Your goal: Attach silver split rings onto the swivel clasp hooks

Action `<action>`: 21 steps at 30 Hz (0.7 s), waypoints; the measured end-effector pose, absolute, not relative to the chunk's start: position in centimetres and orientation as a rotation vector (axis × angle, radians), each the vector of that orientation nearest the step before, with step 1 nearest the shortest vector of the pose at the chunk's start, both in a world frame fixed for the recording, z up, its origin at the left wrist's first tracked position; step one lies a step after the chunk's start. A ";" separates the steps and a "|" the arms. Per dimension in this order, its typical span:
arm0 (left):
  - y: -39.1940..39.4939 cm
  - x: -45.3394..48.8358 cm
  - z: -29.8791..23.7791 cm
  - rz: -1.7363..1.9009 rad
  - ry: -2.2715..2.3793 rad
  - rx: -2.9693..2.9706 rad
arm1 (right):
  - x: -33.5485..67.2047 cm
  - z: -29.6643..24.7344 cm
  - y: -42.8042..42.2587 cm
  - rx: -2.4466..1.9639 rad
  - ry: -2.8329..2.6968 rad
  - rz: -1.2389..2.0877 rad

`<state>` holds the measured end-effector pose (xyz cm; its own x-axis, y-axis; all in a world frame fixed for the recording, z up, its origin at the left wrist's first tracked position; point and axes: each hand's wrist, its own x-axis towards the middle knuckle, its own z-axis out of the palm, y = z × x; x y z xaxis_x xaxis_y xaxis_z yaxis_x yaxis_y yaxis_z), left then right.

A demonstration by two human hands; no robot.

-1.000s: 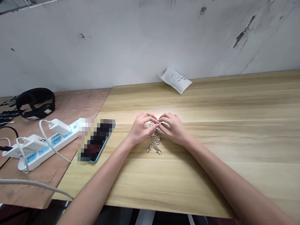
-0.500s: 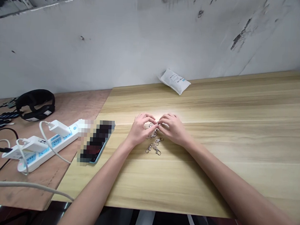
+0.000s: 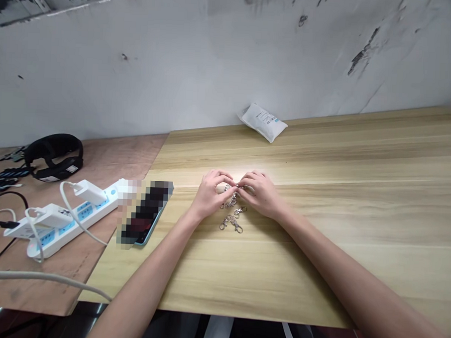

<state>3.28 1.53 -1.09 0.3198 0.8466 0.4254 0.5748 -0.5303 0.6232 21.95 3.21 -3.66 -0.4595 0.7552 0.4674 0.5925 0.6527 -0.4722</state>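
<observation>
My left hand and my right hand meet fingertip to fingertip over the wooden tabletop. Both are closed in a pinch on a small silvery metal keychain clasp, mostly covered by the fingers. Several more silvery lobster clasps with rings lie just below and between my hands. One pair of clasps is nearest to me, another clasp sits a little above it, and a small cluster is partly hidden by my left hand.
Near the wall lies a white plastic packet. Left of my arm is a phone, partly pixelated. Farther left, a power strip with chargers and cables and a black headset rest on a brownish board.
</observation>
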 end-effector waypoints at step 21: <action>1.7 3.1 -1.3 1.014 1.258 2.225 | 21.8 -3.6 3.1 -1.031 -2.277 0.374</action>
